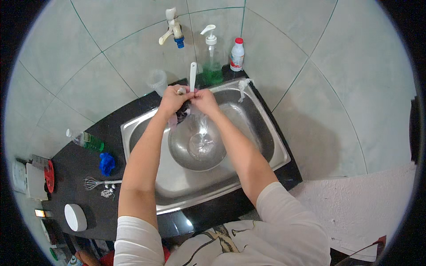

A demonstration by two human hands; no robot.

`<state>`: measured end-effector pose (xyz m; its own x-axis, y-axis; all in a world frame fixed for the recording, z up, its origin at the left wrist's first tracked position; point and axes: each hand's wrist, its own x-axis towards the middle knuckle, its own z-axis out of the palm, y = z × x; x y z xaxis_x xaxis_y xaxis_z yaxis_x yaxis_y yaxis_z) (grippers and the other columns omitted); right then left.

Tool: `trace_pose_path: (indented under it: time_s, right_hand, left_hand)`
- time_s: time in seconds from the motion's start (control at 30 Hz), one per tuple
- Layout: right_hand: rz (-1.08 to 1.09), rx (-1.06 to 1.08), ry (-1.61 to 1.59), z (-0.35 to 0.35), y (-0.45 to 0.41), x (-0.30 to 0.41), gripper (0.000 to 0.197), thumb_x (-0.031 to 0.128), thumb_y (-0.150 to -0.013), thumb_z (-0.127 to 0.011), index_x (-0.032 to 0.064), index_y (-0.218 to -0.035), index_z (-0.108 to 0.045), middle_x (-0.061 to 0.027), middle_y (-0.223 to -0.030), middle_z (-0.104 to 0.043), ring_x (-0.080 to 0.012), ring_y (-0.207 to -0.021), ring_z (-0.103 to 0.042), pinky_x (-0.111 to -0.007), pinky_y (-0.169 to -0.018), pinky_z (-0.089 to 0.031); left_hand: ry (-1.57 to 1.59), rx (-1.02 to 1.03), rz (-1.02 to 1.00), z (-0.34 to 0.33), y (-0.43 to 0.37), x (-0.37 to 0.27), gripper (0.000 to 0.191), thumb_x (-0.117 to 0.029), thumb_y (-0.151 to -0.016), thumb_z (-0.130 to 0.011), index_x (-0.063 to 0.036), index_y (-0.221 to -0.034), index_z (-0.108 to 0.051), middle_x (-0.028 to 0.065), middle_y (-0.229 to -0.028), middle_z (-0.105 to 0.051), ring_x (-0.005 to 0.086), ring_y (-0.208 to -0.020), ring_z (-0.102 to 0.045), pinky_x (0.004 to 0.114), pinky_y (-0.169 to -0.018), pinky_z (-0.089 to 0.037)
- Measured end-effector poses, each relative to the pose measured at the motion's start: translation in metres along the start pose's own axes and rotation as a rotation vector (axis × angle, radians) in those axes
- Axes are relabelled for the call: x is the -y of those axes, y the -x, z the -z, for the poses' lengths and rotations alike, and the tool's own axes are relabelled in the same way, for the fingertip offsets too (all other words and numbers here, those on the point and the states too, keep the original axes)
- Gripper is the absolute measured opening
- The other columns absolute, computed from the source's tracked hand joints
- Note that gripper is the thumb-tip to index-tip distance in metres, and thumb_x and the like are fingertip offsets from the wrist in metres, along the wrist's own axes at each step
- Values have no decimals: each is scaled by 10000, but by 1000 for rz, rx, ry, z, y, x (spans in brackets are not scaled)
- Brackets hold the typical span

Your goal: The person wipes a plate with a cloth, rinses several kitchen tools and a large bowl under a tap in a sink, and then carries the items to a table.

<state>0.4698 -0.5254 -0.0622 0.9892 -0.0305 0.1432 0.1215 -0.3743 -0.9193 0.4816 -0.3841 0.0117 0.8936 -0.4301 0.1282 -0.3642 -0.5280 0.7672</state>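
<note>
My left hand [173, 99] and my right hand [205, 101] meet above the far side of a steel sink [176, 189]. A white-handled utensil [193, 74] stands up between them, its handle pointing to the wall. My right fingers pinch the handle's lower end; the rest of the utensil is hidden. Below my left hand hangs a crumpled dark and pink piece of cloth or scrubber [182, 113], gripped by its fingers. Under both hands a round metal bowl [179, 153] sits in the sink, with clear, rippling water [202, 143] inside.
Behind the sink stand a clear plastic cup [157, 79], a green-filled pump bottle [212, 69] and a red-capped bottle [237, 55], below a wall tap [173, 30]. On the left counter lie a green-liquid bottle [87, 139], blue crumpled item [106, 164], whisk [96, 183] and white round object [75, 217].
</note>
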Motion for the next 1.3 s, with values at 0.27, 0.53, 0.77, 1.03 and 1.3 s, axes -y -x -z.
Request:
trace_pose_path:
  time_s: [0.27,0.53,0.77,1.03,1.3]
  right_hand:
    - [-131,109,-321,-11,12,-17,155,10,-843,-534,-10,-946,-647,-94,-804,-654,-174,-577,-631,-287,-512,-508]
    - [204,-141,-211,-12,19,-48,462,-47,-798,-501,58,-1247,-468,-81,-1148,-564,-193,-971,-601,-306,-774,-514]
    - [-252,295,-366,2,51,-66,379,4,-801,-554,68,-1175,-570,-100,-990,-656,-219,-852,-632,-363,-767,-484]
    - [22,-100,-522,0,42,-17,361,115,-873,-530,83,-1231,-564,-96,-1098,-632,-237,-998,-596,-337,-869,-452]
    - [-158,-272,-1496,-12,-26,1,273,270,-966,-464,26,-991,-585,-86,-957,-623,-198,-853,-611,-344,-726,-489]
  left_hand:
    - [763,-82,157,17,-4,-8,179,-143,-825,-694,-25,-960,-689,25,-819,-658,102,-711,-589,248,-603,-470]
    - [558,-70,263,11,-3,-20,161,-165,-803,-726,-16,-843,-682,29,-721,-641,103,-612,-567,272,-542,-445]
    - [-137,-259,-11,-2,-9,-24,530,-423,-965,-398,60,-927,-609,229,-806,-640,396,-778,-611,419,-727,-460]
    - [-250,104,-180,15,-30,-20,380,-362,-962,-447,-49,-1099,-615,237,-963,-643,342,-908,-627,382,-802,-470]
    - [-127,-543,-380,-57,-22,-39,236,-243,-814,-627,-12,-789,-585,198,-782,-575,387,-763,-578,433,-673,-460]
